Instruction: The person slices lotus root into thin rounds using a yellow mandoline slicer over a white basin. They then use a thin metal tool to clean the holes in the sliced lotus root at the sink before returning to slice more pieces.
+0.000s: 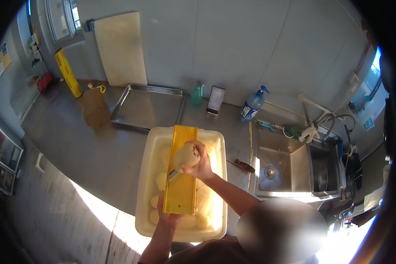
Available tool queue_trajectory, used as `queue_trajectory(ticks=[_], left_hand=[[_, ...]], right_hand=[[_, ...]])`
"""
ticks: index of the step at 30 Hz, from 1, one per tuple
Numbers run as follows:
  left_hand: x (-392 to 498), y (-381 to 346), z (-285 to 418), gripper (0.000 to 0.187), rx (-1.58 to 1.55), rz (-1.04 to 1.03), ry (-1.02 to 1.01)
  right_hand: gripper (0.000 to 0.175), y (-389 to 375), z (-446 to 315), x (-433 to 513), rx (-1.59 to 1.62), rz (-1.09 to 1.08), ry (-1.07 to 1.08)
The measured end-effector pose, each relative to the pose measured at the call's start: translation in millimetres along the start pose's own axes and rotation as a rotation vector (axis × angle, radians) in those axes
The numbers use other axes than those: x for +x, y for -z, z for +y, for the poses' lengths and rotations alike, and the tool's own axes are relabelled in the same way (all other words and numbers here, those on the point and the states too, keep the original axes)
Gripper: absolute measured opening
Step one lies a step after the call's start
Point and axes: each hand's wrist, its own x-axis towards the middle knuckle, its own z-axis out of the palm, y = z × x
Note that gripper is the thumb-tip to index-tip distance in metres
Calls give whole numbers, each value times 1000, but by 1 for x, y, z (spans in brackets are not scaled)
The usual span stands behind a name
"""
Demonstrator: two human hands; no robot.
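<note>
A yellow mandoline slicer (181, 198) lies lengthwise over a white plastic tub (141, 204), its lower end gripped from below and the sides by my left hand (170, 213). On its upper half, just above the metal blade (173, 175), my right hand (201, 165) holds a large pale peeled vegetable (186, 157), perhaps a potato, with dark spots at its right side. Several pale round peeled vegetables (203, 221) rest in the tub, some partly hidden under the slicer. Whether the tub holds liquid I cannot tell.
Behind the tub are a metal tray (148, 105), a green spray bottle (196, 95), a propped phone (215, 100) and a blue pump bottle (252, 105). A knife (245, 166) lies to the right, beside a double steel sink (283, 165). A brown bag-like object (95, 109) stands left.
</note>
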Motion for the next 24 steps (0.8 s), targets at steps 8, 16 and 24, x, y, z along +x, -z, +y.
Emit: queue_trajectory(ticks=[8, 16, 24], left_hand=[[-4, 1, -3, 84, -17, 70, -115], [-1, 2, 5, 80, -18, -43, -2], [4, -8, 3, 78, 32, -2, -2]], right_hand=[[84, 18, -52, -54, 2, -425, -5], [83, 3, -20, 20, -31, -101, -194], [84, 2, 7, 20, -31, -88, -202]])
